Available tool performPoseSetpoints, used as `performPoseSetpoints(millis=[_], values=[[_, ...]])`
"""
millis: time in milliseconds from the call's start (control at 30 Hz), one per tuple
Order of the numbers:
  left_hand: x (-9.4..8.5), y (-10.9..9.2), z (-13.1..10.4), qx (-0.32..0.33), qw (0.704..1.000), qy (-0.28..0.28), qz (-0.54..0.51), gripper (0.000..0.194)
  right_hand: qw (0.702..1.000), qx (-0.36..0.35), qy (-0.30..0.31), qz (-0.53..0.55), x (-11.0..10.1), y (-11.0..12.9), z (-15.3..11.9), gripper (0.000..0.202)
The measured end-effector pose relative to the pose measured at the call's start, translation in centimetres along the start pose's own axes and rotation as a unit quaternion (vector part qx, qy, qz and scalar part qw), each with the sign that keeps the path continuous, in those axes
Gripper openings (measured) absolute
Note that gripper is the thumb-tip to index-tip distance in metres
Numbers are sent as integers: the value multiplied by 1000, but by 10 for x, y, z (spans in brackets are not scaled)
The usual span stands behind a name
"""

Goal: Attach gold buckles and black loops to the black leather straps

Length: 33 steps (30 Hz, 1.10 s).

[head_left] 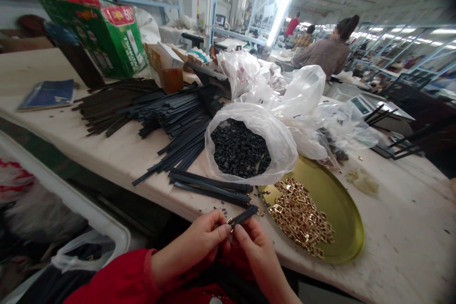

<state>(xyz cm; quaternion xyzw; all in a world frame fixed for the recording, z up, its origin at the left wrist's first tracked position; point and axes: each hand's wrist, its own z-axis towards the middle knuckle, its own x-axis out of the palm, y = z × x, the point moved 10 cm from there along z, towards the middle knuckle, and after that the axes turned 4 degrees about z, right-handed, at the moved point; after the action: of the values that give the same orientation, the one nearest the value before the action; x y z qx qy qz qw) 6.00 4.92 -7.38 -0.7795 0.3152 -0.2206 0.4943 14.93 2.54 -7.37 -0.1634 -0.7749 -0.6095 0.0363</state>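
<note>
Close to my body at the table's front edge, both hands pinch one short black strap (245, 215). My left hand (203, 237) has thumb and fingers closed at the strap's near end, where a small gold buckle (229, 222) shows. Thumb and fingers of my right hand (257, 243) are closed on the strap beside the buckle; its far end points away over the table edge. Just beyond lies a small stack of black straps (210, 188), some with gold buckles at their right ends. Gold buckles (299, 213) are heaped on a round gold tray (347, 228) to the right.
An open plastic bag (281, 152) of small black loops (240, 147) stands behind the tray. Loose black straps (178, 114) spread left of it. Further back are a green box (96, 33), a blue booklet (48, 94) and a scale (370, 104). A person (324, 52) sits beyond.
</note>
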Motion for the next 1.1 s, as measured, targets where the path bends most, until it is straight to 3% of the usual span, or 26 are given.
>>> performPoseSetpoints(millis=[100,300,500,800,900,1000,1100], values=[[-3,-2,0,9,999,-9,-30,30,997,35,28,63,10,-10,0,28],[-3,-2,-2,-6,999,-23,-39,31,996,35,14,79,12,-9,-2,26],[-6,-3,-7,-18,999,-22,-37,37,1000,-3,-13,-5,0,7,-5,27],[-3,-2,-12,-31,998,1,-47,40,999,-20,17,-36,9,6,-11,27],[-2,-1,-12,-27,998,-13,-54,39,990,-76,-13,-116,4,15,-15,20],[-3,1,-11,-8,999,-42,-28,37,962,-157,-41,-220,0,28,-19,14],[-6,2,-8,23,998,-65,-11,36,964,-135,-30,-227,-3,19,-12,15]])
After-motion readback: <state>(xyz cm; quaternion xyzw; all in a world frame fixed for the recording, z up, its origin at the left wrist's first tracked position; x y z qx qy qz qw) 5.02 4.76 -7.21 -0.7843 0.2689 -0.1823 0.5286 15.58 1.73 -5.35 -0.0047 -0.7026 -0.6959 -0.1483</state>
